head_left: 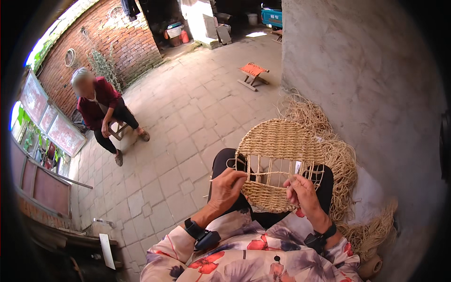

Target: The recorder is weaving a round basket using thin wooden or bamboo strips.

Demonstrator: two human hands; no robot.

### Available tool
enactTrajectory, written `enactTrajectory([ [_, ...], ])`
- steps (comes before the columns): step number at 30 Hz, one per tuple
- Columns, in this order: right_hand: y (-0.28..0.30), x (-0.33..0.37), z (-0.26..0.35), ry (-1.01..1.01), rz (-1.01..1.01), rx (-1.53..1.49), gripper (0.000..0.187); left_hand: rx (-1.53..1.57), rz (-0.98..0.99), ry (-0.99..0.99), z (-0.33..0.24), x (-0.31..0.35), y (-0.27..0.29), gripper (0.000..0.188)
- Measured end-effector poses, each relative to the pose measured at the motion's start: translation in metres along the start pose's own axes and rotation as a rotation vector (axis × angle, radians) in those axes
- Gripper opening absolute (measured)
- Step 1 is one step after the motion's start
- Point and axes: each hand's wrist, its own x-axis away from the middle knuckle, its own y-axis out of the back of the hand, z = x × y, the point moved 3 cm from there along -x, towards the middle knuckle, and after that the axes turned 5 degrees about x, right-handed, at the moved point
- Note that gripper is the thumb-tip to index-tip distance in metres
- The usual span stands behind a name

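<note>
An oval woven panel (282, 139) of pale straw-coloured cord rests on my lap. Its far and near parts are densely woven, while across the middle a gap shows only lengthwise strands. Over that gap a twisted cord (267, 174) stretches between my hands. My left hand (227, 187) is closed at the panel's left edge, thumb and fingers pinching the cord. On the other side my right hand (303, 192) is closed too, with its fingertips at the cord's right end. A thin loop of cord stands out beside the panel's left edge.
Heaps of loose cord (345, 176) lie along the plaster wall (366, 70) on my right. Ahead stands a folding stool with an orange seat (254, 69) on the paved yard. A person in a dark red jacket (105, 92) sits at the left. A brick wall (122, 40) runs behind.
</note>
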Motion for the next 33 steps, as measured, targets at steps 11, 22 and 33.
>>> enactTrajectory([
  [11,0.010,-0.030,0.024,0.183,-0.127,-0.086,0.024,-0.400,0.208,-0.260,-0.014,-0.017,-0.043,0.010],
  [22,-0.043,-0.079,0.024,0.590,-0.075,1.147,0.013,-0.390,0.273,-0.222,0.010,-0.009,-0.059,0.011],
  [33,-0.053,-0.071,0.007,0.509,0.008,0.969,0.017,-0.252,0.193,-0.220,0.014,-0.003,-0.055,0.014],
])
